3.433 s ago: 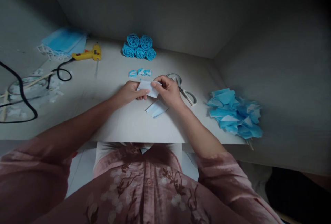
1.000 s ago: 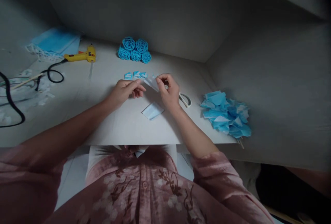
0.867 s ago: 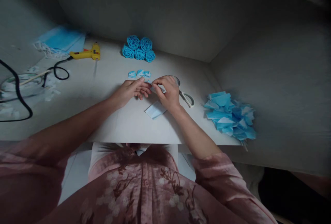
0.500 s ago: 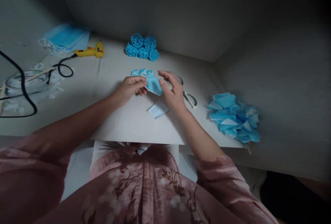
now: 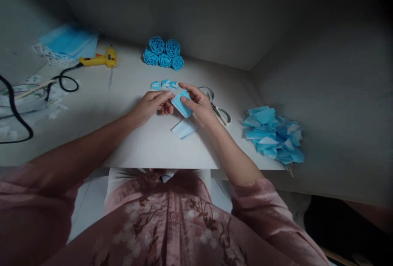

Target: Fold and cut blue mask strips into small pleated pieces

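Note:
Both my hands meet over the middle of the white table [image 5: 147, 143]. My left hand [image 5: 152, 106] and my right hand [image 5: 198, 104] each pinch one blue fabric piece [image 5: 181, 103] between thumb and fingers, blue side facing up. A pale light-blue fabric piece [image 5: 184, 128] lies flat on the table just below my hands. Three small folded blue pieces [image 5: 164, 84] sit in a row just beyond my fingers.
Scissors [image 5: 218, 109] lie right of my right hand. A cluster of blue fabric roses [image 5: 163, 53] stands at the back. A heap of blue fabric scraps [image 5: 273, 135] is at the right. A yellow glue gun [image 5: 98, 59], face masks [image 5: 67, 42] and a black cable [image 5: 18, 114] lie left.
The piece in my hands showed its white side at first; it has been turned and now shows its blue side. My hands stayed in the same spot.

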`<state>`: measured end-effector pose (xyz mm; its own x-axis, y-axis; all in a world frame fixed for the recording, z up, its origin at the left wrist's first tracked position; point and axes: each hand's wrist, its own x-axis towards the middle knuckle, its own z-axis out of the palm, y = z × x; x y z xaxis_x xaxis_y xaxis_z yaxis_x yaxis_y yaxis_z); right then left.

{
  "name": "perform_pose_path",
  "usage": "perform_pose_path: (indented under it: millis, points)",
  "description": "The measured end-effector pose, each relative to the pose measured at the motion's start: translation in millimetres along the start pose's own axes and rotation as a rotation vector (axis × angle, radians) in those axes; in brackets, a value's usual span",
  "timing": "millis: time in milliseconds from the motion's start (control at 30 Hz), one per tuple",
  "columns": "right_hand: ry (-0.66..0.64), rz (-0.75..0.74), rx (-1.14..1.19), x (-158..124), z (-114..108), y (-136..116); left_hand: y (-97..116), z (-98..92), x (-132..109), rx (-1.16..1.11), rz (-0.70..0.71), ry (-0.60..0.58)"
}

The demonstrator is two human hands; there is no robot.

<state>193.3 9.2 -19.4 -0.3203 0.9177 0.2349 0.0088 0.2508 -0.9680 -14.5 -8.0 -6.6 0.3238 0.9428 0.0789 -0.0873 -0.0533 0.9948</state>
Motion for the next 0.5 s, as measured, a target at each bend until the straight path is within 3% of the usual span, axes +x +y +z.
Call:
perform_pose_path:
  millis: [167,500]
  points:
    - [0.008,0.011,0.004,-0.9,2.7,-4.0,1.4,-0.6,0.4,0.086,-0.007,-0.046]
    - [0.043,0.068,0.264,2.3,1.6,-4.0,1.2,-2.7,1.1,0.061,-0.025,0.023]
